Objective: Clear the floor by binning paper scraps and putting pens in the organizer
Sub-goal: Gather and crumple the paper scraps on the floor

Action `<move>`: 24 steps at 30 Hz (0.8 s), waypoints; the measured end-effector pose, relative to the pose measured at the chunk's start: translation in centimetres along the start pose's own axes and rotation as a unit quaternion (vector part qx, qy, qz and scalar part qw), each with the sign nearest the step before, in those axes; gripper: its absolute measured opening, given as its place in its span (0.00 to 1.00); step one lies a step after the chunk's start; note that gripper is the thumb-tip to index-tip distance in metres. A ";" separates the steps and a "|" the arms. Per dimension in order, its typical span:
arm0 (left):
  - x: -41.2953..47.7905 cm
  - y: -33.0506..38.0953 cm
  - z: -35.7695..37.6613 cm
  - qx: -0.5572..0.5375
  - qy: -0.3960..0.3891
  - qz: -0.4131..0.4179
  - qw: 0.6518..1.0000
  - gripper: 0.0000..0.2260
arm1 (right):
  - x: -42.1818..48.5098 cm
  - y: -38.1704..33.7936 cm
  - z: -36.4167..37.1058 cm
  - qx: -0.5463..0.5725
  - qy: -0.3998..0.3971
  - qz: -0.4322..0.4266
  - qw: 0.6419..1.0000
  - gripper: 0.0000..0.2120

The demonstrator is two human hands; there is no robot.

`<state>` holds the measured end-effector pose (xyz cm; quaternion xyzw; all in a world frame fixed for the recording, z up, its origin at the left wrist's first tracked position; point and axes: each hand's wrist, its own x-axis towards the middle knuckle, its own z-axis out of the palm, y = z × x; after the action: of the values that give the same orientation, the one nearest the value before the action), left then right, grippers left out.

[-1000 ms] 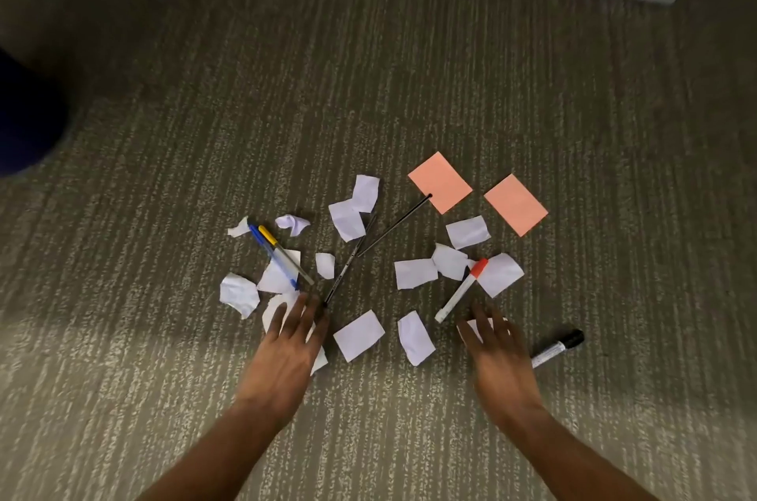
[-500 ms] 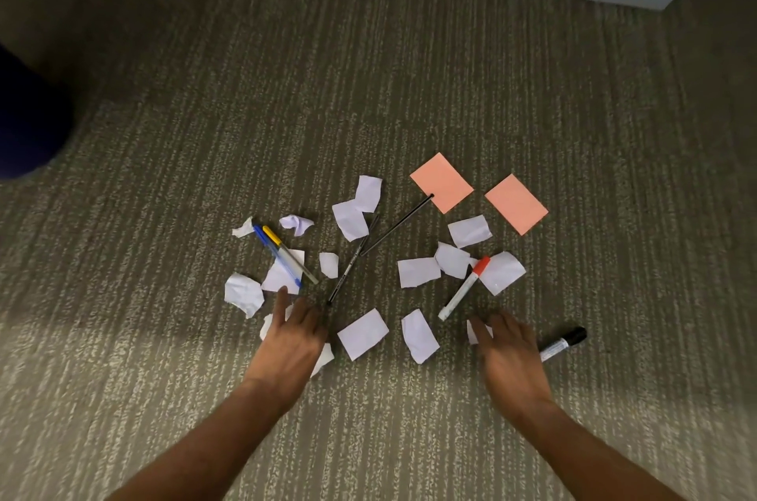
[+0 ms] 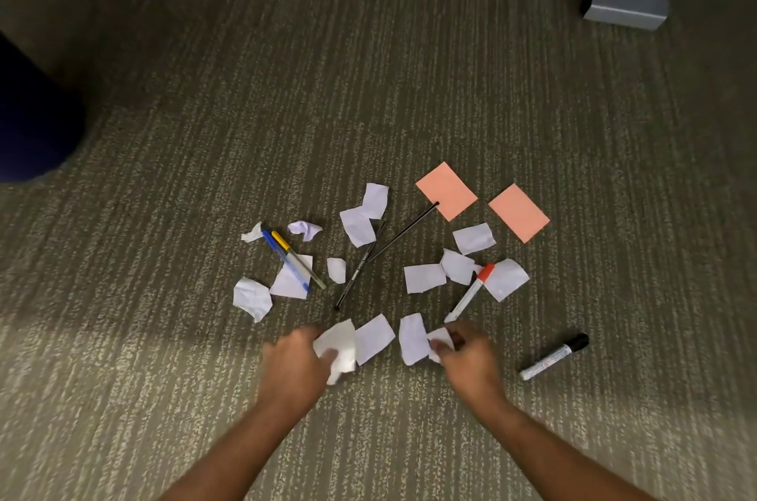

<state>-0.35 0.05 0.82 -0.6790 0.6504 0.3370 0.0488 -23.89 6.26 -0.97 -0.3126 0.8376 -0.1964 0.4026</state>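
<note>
Both hands work the near edge of the litter, likely gathering scraps first. The left hand (image 3: 297,363) has its fingers clenched around a crumpled white paper scrap (image 3: 339,345); the right hand (image 3: 467,359) pinches a smaller white scrap (image 3: 440,338). Thin plastic pens (image 3: 293,256) lie farther off on the ribbed grey carpet floor (image 3: 409,90).

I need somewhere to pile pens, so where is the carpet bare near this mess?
Bare carpet lies beyond the orange notes, and between the right hand and the black marker. It is crowded from the blue and yellow pens across to the red-capped marker.
</note>
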 end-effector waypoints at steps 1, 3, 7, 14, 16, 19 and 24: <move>0.1 0.2 0.2 -0.095 -0.017 -0.031 0.995 0.13 | -0.1 -0.3 0.6 0.009 -0.002 0.006 1.000 0.08; 0.2 0.8 0.8 -0.217 -0.053 -0.074 0.972 0.12 | 0.0 -0.6 1.5 0.017 0.009 0.010 1.000 0.10; 0.3 1.9 2.8 -0.257 -0.039 -0.074 0.963 0.12 | -0.1 -1.3 2.8 0.043 0.070 0.039 0.996 0.05; 1.3 3.4 4.5 -0.169 -0.017 0.005 0.986 0.16 | -0.5 -2.6 5.3 0.120 0.086 0.111 0.983 0.03; 1.5 3.6 4.9 -0.157 -0.016 0.004 0.987 0.17 | -0.8 -3.1 6.1 0.128 0.093 0.128 0.979 0.05; 1.6 3.6 5.4 -0.127 -0.006 0.010 0.992 0.21 | -1.2 -3.1 7.0 0.121 0.101 0.140 0.977 0.06; 1.3 3.9 5.5 -0.127 0.014 0.000 0.992 0.23 | -1.6 -2.1 7.1 0.147 0.097 0.122 0.977 0.06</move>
<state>-6.21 1.15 -2.65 -0.6842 0.6030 0.4074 -0.0474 -16.69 5.26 -3.13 -0.1251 0.8665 -0.2963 0.3818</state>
